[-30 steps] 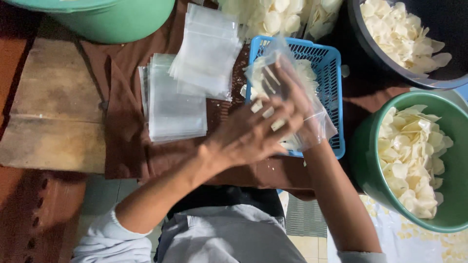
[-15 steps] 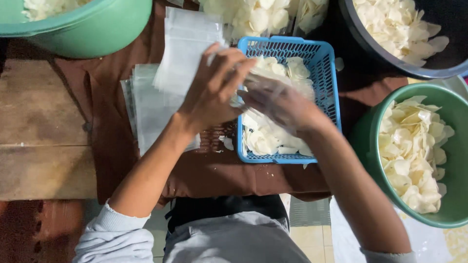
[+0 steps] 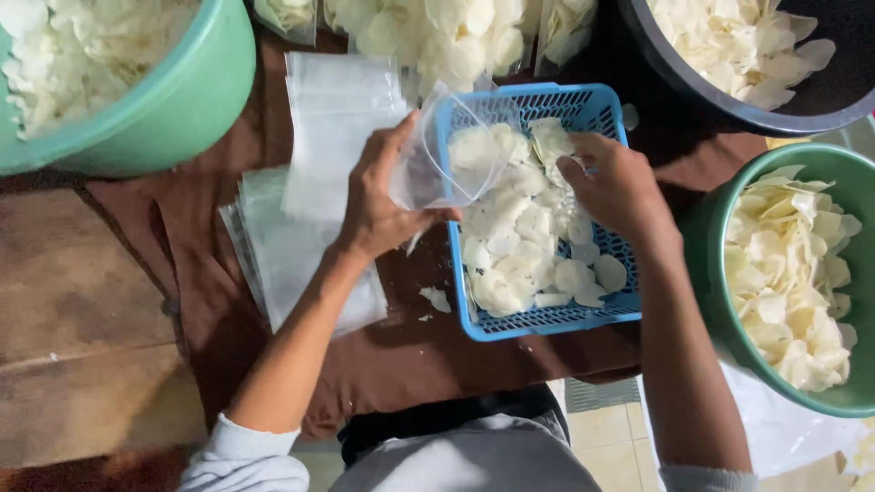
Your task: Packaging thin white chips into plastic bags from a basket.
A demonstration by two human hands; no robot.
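left hand point(image 3: 378, 205) pinches an open clear bag point(image 3: 451, 150) over the blue basket point(image 3: 547, 319); right hand point(image 3: 615, 187), fingers curled onto chips point(image 3: 519, 228) inside; bag looks unfilled.

I see a clear plastic bag point(image 3: 447, 150) pinched open in my left hand point(image 3: 383, 205), over the near-left corner of the blue basket point(image 3: 547, 321). Two stacks of flat, empty clear bags lie on the brown cloth left of it: one point(image 3: 337, 118) farther away, one point(image 3: 287, 246) nearer. Filled clear bags of pale chips point(image 3: 437, 32) stand along the far edge.
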